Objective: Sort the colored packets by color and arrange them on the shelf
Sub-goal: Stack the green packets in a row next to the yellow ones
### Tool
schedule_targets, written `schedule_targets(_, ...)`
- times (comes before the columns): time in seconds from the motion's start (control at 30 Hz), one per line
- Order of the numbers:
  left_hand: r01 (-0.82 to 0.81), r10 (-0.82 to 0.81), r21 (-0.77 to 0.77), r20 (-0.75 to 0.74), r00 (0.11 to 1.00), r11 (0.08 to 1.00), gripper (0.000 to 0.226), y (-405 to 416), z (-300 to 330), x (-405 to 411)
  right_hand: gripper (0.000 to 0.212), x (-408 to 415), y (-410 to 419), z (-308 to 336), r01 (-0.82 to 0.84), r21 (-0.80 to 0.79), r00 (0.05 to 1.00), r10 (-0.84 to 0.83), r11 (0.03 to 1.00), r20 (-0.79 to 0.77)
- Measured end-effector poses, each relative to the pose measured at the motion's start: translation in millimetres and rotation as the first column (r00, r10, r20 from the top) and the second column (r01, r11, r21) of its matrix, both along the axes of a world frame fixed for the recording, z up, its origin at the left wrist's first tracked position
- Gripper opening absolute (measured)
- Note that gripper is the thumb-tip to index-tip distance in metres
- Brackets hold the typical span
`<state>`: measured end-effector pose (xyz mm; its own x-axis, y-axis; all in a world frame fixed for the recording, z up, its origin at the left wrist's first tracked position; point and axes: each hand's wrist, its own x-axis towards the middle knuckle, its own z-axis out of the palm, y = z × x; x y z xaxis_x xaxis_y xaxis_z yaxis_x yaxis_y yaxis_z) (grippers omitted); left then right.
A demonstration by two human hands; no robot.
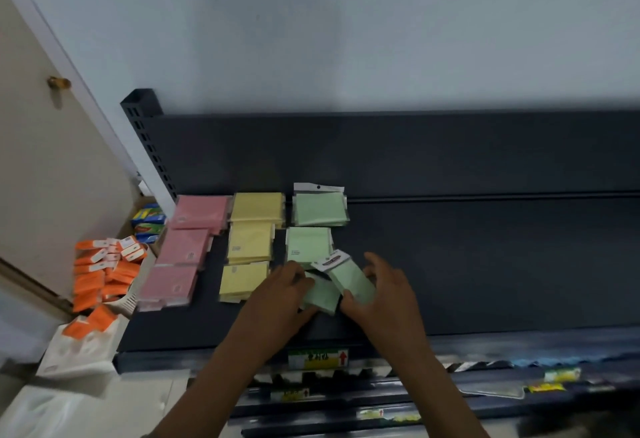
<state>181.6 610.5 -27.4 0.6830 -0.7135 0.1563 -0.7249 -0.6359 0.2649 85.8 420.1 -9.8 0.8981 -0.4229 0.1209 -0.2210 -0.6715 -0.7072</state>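
On the dark shelf lie three columns of packets. Pink packets form the left column, yellow packets the middle one, green packets the right one. At the front of the green column, my left hand and my right hand both grip loose green packets, which are tilted and overlapping. One of them shows a white header card. My left fingers cover the near-left part of these packets.
A white basket heaped with orange packets stands left of the shelf, above white bags. Blue and green boxes sit behind it. Price labels line the shelf's front edge. Lower shelves show below.
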Motion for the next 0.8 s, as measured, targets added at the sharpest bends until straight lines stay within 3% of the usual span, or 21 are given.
schedule_targets(0.2, -0.119, 0.122, -0.054, 0.074, 0.990, 0.991, 0.045, -8, -1, -1, 0.081, -2, 16, -4, -0.010, -0.045, 1.000, 0.011, 0.999, 0.013)
schedule_targets(0.47, -0.185, 0.174, -0.196, -0.071, 0.982, 0.963, 0.058, 21, 16, 3, 0.075, 1, 21, -2, -0.178, -0.112, 0.984, 0.174, 0.978, -0.046)
schedule_targets(0.57, -0.220, 0.194, -0.232, -0.131, 0.972, 0.947, 0.055, 30, 25, 0, 0.071, 7, 33, -6, -0.132, -0.151, 0.991, 0.134, 0.980, 0.000)
schedule_targets(0.67, -0.243, 0.174, -0.296, -0.241, 0.955, 0.924, 0.049, 34, 33, -5, 0.065, 10, 50, -4, 0.052, 0.098, 0.990, -0.064, 0.994, 0.126)
schedule_targets(0.73, -0.144, 0.031, -0.327, -0.327, 0.944, 0.934, 0.052, 31, 38, -8, 0.066, 11, 62, 1, 0.112, 0.308, 0.976, -0.163, 0.945, 0.147)
schedule_targets(0.8, 0.011, -0.117, -0.301, -0.339, 0.933, 0.954, 0.064, 28, 37, -8, 0.070, 13, 68, -1, 0.117, 0.417, 0.971, -0.192, 0.901, 0.142)
